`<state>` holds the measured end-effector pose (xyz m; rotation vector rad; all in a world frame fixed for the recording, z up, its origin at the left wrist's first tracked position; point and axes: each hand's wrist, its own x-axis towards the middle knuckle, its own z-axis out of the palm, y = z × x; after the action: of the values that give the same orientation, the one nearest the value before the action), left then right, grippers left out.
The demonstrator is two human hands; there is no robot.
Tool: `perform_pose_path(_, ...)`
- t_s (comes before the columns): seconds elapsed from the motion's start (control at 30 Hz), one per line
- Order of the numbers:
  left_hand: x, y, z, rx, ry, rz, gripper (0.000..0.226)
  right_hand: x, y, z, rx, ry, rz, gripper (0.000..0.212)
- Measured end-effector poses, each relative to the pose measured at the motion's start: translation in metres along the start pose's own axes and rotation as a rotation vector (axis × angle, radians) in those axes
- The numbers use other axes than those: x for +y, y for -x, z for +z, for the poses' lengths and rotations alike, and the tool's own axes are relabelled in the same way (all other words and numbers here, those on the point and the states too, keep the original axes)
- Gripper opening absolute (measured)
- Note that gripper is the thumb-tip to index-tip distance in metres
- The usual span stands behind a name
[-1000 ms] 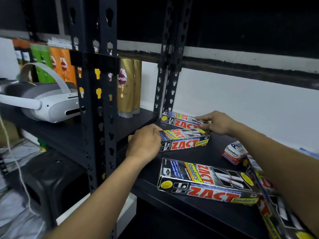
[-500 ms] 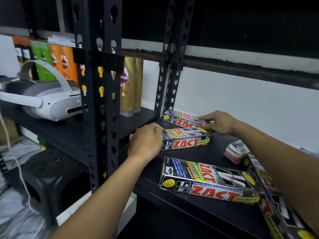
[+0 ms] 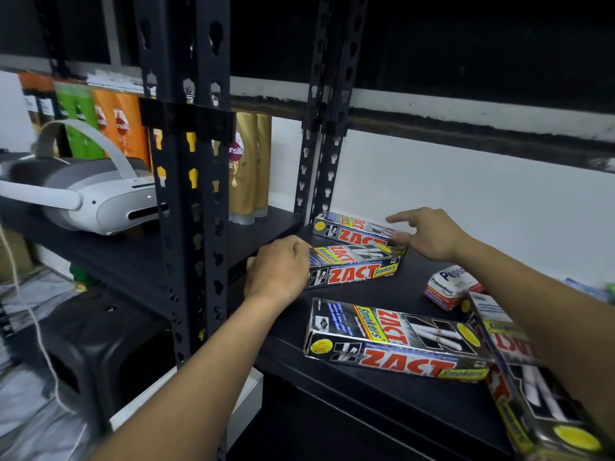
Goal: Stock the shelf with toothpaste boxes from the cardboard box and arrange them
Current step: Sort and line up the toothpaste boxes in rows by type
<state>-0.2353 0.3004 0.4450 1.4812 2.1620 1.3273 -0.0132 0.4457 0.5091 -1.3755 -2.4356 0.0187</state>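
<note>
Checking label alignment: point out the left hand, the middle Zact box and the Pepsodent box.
left hand (image 3: 278, 271): head view, on the back of the hand.
middle Zact box (image 3: 354, 274): head view, on its front face with the red lettering.
Pepsodent box (image 3: 446, 287): head view, on its white end face.

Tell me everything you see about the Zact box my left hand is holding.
The Zact box is a long, glossy cardboard carton, black and silver with red ZACT lettering and a yellow Smokers band. It lies flat on the black shelf, slightly angled. The left hand grips its left end, and a second carton lies just behind it.
</note>
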Motion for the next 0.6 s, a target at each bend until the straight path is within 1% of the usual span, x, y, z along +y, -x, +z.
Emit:
perform_pose_path(0.07, 0.001, 0.0, -0.001, -0.003, 0.008, -0.005, 0.037, -0.006, 0.013, -0.007, 0.113, -0.048, -0.077, 0.027)
perform_pose_path(0.1, 0.002, 0.001, -0.001, -0.008, 0.015, -0.01, 0.037, -0.009, 0.02, -0.01, 0.134, -0.08, -0.105, 0.021)
perform_pose_path(0.13, 0.002, 0.001, -0.002, -0.014, 0.026, -0.012, 0.037, -0.013, 0.026, -0.013, 0.115, -0.11, -0.12, 0.021)
perform_pose_path(0.2, 0.003, 0.003, -0.003, -0.017, 0.06, -0.012, 0.037, -0.021, 0.037, -0.014, -0.038, -0.132, -0.117, 0.034)
perform_pose_path(0.27, 0.007, 0.008, -0.006, -0.026, 0.099, -0.031, 0.032, -0.026, 0.044, -0.009, -0.201, -0.065, -0.114, 0.054)
perform_pose_path(0.33, 0.009, 0.011, -0.008, -0.051, 0.137, -0.043, 0.026, -0.029, 0.049, -0.003, -0.255, -0.008, -0.097, 0.063)
perform_pose_path(0.37, 0.01, 0.012, -0.009, -0.066, 0.17, -0.037, 0.026, -0.029, 0.051, -0.002, -0.25, -0.006, -0.088, 0.063)
perform_pose_path(0.4, 0.01, 0.012, -0.01, -0.074, 0.208, -0.025, 0.031, -0.028, 0.052, -0.002, -0.236, -0.007, -0.082, 0.06)
perform_pose_path(0.47, 0.008, 0.011, -0.009, -0.086, 0.253, -0.004, 0.049, -0.025, 0.055, -0.002, -0.194, 0.003, -0.085, 0.055)
perform_pose_path(0.53, 0.008, 0.008, -0.007, -0.097, 0.195, 0.016, 0.062, -0.021, 0.059, -0.003, -0.149, -0.009, -0.072, 0.053)
perform_pose_path(0.6, 0.008, 0.006, -0.005, -0.068, 0.084, 0.026, 0.062, -0.017, 0.063, -0.002, -0.105, -0.023, -0.046, 0.054)
